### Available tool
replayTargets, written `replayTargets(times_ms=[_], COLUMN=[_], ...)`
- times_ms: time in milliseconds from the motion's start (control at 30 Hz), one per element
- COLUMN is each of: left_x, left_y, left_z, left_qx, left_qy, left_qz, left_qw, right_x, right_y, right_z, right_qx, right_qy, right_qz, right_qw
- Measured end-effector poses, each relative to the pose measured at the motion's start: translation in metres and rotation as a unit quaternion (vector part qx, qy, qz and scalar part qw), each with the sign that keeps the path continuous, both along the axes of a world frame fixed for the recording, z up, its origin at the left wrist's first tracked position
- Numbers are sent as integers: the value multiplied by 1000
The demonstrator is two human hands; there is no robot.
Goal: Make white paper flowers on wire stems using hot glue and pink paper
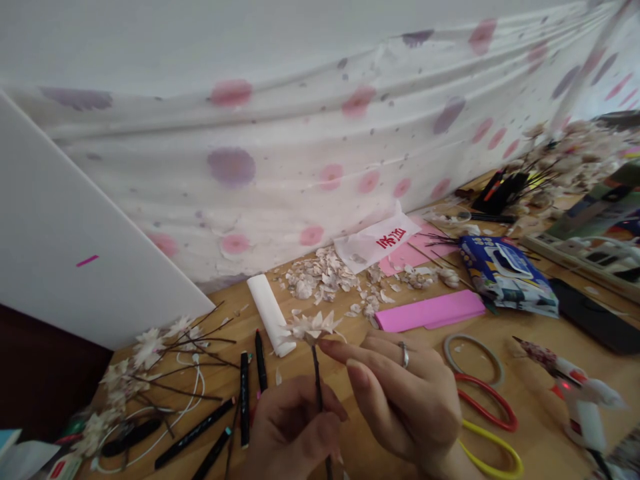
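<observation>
My left hand [293, 430] is closed around a thin dark stem [317, 377] that stands upright from my fist. A small white paper flower [313, 327] tops the stem. My right hand [400, 393], with a ring on one finger, reaches in from the right. Its fingers are stretched out, and the fingertips touch the stem just under the flower. A pile of pale petal pieces [325, 277] lies on the wooden table [525, 333] behind the flower.
Finished white flowers on dark stems [150, 353] lie at left beside several black markers [245, 393]. A white glue stick [270, 313], pink foam sheet [430, 310], wet-wipes pack [505, 273], coloured rings [487, 400] and a glue gun [575, 393] sit around. A spotted cloth [280, 167] hangs behind.
</observation>
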State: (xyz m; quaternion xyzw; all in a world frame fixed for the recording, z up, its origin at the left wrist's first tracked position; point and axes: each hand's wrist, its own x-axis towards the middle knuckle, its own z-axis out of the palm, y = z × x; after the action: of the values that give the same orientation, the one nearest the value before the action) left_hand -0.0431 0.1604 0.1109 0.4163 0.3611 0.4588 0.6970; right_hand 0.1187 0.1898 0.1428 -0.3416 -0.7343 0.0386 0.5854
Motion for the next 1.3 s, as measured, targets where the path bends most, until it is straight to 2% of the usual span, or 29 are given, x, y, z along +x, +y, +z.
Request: replayTargets(times_ms=[200,533,767,1067,1300], left_x=[3,1,0,3,3], left_y=[0,0,0,2,1], left_z=[7,1,3,7,9], left_qx=[-29,-27,-20,-29,-38], left_qy=[5,5,16,3,-28], left_qz=[33,15,15,20,26], left_qw=[999,1000,1000,999,999], right_x=[1,2,4,2,-1], right_y=[1,0,1,4,6], right_z=[0,-1,2,-4,-5], right_qx=[9,20,20,41,45], right_qy=[-22,-30,-32,-57,-50], right_qz=[0,2,-8,-6,23], right_qw=[1000,999,999,998,997])
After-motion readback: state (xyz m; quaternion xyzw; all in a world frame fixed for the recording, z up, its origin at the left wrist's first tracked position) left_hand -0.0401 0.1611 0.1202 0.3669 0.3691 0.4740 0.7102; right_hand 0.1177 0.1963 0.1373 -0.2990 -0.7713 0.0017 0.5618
